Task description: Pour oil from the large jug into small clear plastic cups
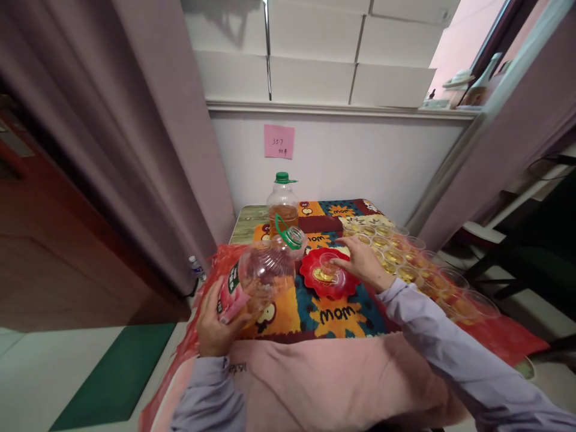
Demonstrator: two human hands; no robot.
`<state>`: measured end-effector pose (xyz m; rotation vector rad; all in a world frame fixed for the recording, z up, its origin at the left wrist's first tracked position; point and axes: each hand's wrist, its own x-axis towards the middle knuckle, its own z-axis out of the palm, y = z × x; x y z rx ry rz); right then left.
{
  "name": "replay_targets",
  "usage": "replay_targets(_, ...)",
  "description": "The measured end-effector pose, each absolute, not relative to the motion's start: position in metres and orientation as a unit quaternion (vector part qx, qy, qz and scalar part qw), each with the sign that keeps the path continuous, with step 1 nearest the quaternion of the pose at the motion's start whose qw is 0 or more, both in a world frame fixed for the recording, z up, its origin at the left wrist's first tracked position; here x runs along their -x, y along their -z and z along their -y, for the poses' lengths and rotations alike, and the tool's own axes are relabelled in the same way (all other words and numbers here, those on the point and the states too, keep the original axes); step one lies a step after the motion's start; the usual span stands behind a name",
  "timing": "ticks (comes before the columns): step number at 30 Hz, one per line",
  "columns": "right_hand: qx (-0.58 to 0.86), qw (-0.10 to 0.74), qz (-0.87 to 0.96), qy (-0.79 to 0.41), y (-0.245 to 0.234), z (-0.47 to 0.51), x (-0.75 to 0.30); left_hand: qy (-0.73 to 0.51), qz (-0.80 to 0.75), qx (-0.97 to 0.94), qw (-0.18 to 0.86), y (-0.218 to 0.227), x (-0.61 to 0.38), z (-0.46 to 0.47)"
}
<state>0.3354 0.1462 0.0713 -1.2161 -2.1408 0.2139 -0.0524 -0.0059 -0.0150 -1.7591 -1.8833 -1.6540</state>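
My left hand is closed around the base of a large clear plastic bottle with a pink label, tilted on its side with its open mouth and green ring toward the right. A little amber liquid lies in it. My right hand pinches the rim of a small clear cup holding amber liquid. The cup stands on a red flower-shaped plate on the colourful "mom" tablecloth.
A second bottle with a green cap stands upright at the table's far side. Several filled clear cups line the right of the table. A curtain hangs left, a pink note is on the wall.
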Motion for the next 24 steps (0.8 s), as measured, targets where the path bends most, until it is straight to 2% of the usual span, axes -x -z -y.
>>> replay_targets(5, 0.515, 0.183, 0.836, -0.061, -0.068, -0.153, -0.339, 0.545, 0.627, 0.552, 0.074, 0.019, 0.046, 0.008)
replay_targets(11, 0.552, 0.149, 0.818, -0.064, -0.061, -0.146, -0.316, 0.554, 0.629, 0.54, 0.078, 0.021, 0.048, 0.006)
replay_targets(18, 0.572, 0.185, 0.797, -0.06, -0.071, -0.139, -0.317, 0.55, 0.619, 0.555, 0.08, 0.022, 0.051, 0.005)
replay_targets(24, 0.529, 0.309, 0.788, -0.058, -0.1, -0.128, -0.373, 0.537, 0.621, 0.565, 0.083, 0.025, 0.055, 0.004)
